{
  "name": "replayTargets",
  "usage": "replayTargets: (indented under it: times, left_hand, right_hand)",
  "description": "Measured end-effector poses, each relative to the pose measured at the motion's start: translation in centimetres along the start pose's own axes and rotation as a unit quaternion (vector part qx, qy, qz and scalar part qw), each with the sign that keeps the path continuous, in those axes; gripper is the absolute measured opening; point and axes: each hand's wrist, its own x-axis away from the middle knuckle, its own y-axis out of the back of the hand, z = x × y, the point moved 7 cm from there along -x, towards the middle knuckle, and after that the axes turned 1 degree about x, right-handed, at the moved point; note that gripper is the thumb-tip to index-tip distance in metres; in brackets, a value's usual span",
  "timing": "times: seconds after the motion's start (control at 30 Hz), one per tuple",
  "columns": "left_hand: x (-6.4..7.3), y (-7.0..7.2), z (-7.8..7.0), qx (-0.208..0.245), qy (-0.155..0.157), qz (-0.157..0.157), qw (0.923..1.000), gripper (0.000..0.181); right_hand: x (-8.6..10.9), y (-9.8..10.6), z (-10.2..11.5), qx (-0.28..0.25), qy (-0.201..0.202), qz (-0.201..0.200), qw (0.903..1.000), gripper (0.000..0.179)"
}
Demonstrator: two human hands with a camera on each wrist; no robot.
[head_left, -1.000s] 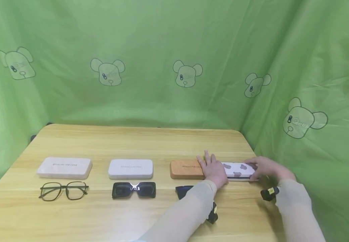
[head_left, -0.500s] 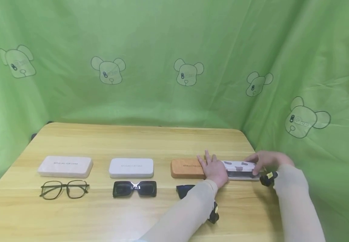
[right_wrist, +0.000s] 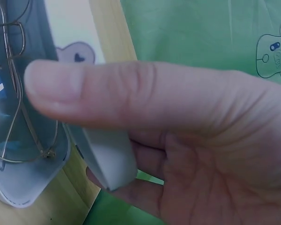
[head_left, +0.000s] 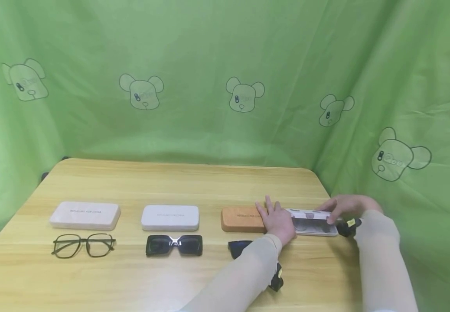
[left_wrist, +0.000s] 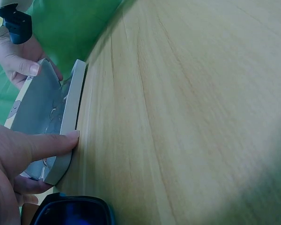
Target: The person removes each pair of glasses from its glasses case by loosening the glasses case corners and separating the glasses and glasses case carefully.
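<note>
A white glasses case with grey-brown bear prints (head_left: pixel 310 214) lies at the right of the row, its lid lifted part way. My right hand (head_left: pixel 351 205) pinches the lid at its right end, thumb inside and fingers outside. At the left end, my left hand (head_left: pixel 280 222) steadies the base, its thumb across the front rim (left_wrist: pixel 71 105) and another finger at the end; its other fingers spread over the orange glasses case (head_left: pixel 242 219). Thin wire-framed glasses (right_wrist: pixel 22 89) lie in the grey interior.
To the left lie a pale pink case (head_left: pixel 85 216) and a white case (head_left: pixel 170 218). In front of them are black-framed glasses (head_left: pixel 79 245) and black sunglasses (head_left: pixel 174 245). Dark sunglasses (head_left: pixel 237 248) are partly hidden by my left forearm. Green curtains (head_left: pixel 194 130) surround the wooden table (head_left: pixel 139 286).
The lid of the bear-print case has swung up and back in my right hand, baring the interior. My left hand has stayed at the left end.
</note>
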Motion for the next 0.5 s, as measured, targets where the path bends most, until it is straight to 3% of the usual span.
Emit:
replayTargets:
  times: [0.13,0.3,0.5]
  left_hand:
    - [-0.1,-0.2,0.0,-0.002,0.001,-0.001,1.0,0.061]
    - [-0.2,-0.3,0.0,0.0,0.002,-0.002,1.0,0.061]
    - [-0.4,-0.6,0.3,-0.032,0.0,-0.029,0.9991,0.023]
  right_hand:
    - [0.3,-0.1,-0.1,-0.008,0.021,-0.004,0.9997,0.056]
    - [0.8,0.0,-0.4,-0.009,0.032,-0.044,0.9985,0.049]
    - [1.2,-0.7,-0.9,-0.065,0.025,-0.084,0.994,0.046]
